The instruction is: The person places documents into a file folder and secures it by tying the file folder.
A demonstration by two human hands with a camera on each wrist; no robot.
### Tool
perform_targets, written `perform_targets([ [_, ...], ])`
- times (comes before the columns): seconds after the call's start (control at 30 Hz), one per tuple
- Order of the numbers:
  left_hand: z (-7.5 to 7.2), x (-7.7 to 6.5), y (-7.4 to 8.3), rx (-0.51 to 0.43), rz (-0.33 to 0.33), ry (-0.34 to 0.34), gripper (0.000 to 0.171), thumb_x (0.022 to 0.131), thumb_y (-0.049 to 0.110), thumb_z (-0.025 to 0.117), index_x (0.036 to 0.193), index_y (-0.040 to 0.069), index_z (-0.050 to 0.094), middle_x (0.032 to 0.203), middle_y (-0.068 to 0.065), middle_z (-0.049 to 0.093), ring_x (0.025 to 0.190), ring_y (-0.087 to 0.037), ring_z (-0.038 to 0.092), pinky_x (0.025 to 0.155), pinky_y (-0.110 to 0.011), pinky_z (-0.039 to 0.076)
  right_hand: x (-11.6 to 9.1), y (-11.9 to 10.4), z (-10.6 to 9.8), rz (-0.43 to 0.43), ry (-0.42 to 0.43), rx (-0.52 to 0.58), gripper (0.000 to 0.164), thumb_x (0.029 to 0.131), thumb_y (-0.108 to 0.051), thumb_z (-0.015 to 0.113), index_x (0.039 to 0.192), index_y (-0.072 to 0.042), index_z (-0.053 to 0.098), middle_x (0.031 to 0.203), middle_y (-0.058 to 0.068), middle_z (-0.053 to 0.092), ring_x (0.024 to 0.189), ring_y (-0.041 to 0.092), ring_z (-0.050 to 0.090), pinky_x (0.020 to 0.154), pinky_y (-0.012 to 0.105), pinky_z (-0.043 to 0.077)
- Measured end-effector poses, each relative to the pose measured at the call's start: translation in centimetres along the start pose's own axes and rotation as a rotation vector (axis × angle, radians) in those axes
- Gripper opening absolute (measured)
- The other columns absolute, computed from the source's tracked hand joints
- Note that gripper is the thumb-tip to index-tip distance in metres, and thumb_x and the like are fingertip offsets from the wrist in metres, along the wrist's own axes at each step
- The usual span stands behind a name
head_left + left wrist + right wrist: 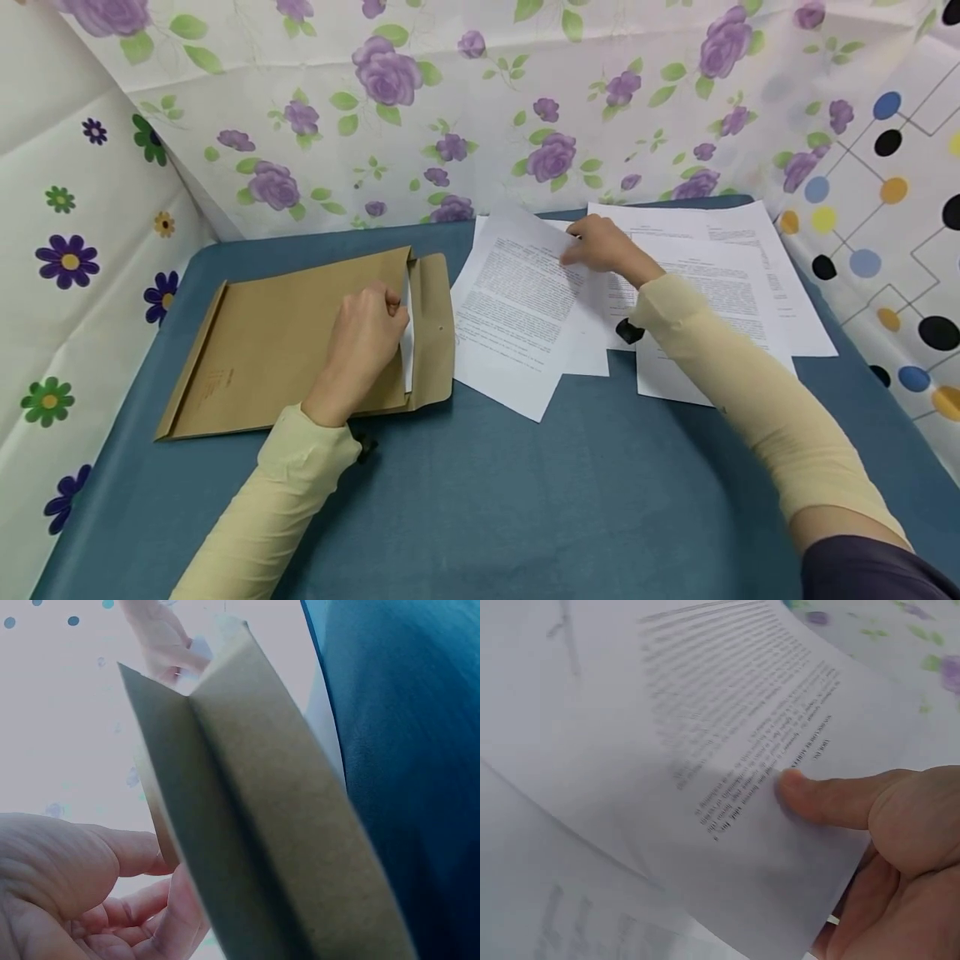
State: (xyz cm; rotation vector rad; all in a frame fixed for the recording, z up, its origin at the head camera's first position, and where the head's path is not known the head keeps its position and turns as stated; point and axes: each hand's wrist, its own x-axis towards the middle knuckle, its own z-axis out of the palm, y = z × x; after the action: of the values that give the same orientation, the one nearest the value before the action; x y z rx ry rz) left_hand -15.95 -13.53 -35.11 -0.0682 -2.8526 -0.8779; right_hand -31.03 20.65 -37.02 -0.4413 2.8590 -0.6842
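A brown paper envelope point(300, 333) lies on the left of the table, its flap point(432, 329) folded out to the right. White paper shows inside its mouth. My left hand point(363, 346) pinches the envelope's upper layer at the opening between thumb and fingers, as the left wrist view shows with the hand point(97, 892) at the brown edge. My right hand point(603, 246) holds a printed sheet point(517, 296) by its upper right corner, the thumb on the text side in the right wrist view. That sheet is lifted at its far end and overlaps other pages.
Several more printed sheets point(795, 292) lie spread and overlapping at the right, under and beyond my right forearm. The blue tablecloth point(525, 500) covers the table. A flowered sheet point(480, 108) hangs behind it, with patterned cloths at both sides.
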Motion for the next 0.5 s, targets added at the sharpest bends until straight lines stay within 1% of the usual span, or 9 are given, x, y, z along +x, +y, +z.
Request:
perform_targets([
  [0.13,0.0,0.0,0.0,-0.003,0.0,0.003,0.009,0.096,0.0,0.059,0.094,-0.004,0.067,0.083,-0.015,0.06,0.067,-0.026,0.057,0.056,-0.033,0.043,-1.4,-0.1,-1.8,-0.051,0.008,0.031,0.014,0.092,-0.009,0.074,0.101,0.002,0.074,0.095,0.016,0.071,0.075,0.025,0.055,0.067,0.035,0.043],
  [0.17,0.0,0.0,0.0,-0.003,0.0,0.004,0.009,0.096,0.0,0.059,0.094,-0.004,0.067,0.083,-0.015,0.06,0.067,-0.026,0.057,0.056,-0.033,0.043,-1.9,-0.1,-2.3,-0.064,0.007,0.044,0.01,0.093,-0.008,0.074,0.095,0.001,0.073,0.088,0.014,0.07,0.07,0.023,0.053,0.064,0.033,0.042],
  [0.27,0.0,-0.1,0.0,-0.006,-0.002,0.003,0.009,0.096,0.0,0.059,0.093,-0.003,0.066,0.082,-0.014,0.06,0.066,-0.026,0.056,0.056,-0.033,0.042,-3.2,-0.2,-3.8,-0.066,-0.015,0.118,0.012,0.096,-0.008,0.07,0.091,0.003,0.073,0.084,0.014,0.071,0.066,0.019,0.06,0.059,0.029,0.047],
  [0.37,0.1,-0.1,0.0,-0.006,-0.008,0.003,0.009,0.096,0.0,0.059,0.093,-0.003,0.066,0.082,-0.014,0.06,0.066,-0.026,0.057,0.056,-0.033,0.042,-4.3,-0.2,-5.2,-0.046,-0.042,0.198,0.02,0.101,-0.011,0.066,0.097,0.007,0.073,0.087,0.017,0.073,0.066,0.02,0.068,0.058,0.029,0.054],
  [0.4,0.1,-0.1,0.0,-0.007,-0.011,0.004,0.008,0.096,0.0,0.059,0.093,-0.003,0.066,0.082,-0.014,0.06,0.066,-0.026,0.057,0.056,-0.033,0.043,-4.7,-0.3,-5.6,-0.033,-0.044,0.226,0.023,0.102,-0.013,0.065,0.103,0.009,0.073,0.094,0.02,0.074,0.068,0.023,0.071,0.059,0.031,0.056],
  [0.47,0.0,0.0,0.0,-0.006,-0.013,0.008,0.008,0.096,0.001,0.059,0.093,-0.003,0.067,0.083,-0.014,0.06,0.067,-0.026,0.057,0.056,-0.033,0.043,-5.4,-0.5,-6.4,-0.015,-0.041,0.278,0.028,0.104,-0.016,0.063,0.11,0.009,0.073,0.099,0.022,0.074,0.069,0.024,0.073,0.059,0.032,0.058],
  [0.5,0.0,0.0,0.0,-0.006,-0.013,0.01,0.009,0.096,0.0,0.059,0.093,-0.003,0.067,0.084,-0.014,0.061,0.067,-0.026,0.057,0.056,-0.033,0.043,-5.7,-0.6,-6.7,-0.008,-0.036,0.295,0.03,0.104,-0.018,0.063,0.111,0.009,0.072,0.099,0.022,0.074,0.069,0.024,0.073,0.058,0.033,0.058],
])
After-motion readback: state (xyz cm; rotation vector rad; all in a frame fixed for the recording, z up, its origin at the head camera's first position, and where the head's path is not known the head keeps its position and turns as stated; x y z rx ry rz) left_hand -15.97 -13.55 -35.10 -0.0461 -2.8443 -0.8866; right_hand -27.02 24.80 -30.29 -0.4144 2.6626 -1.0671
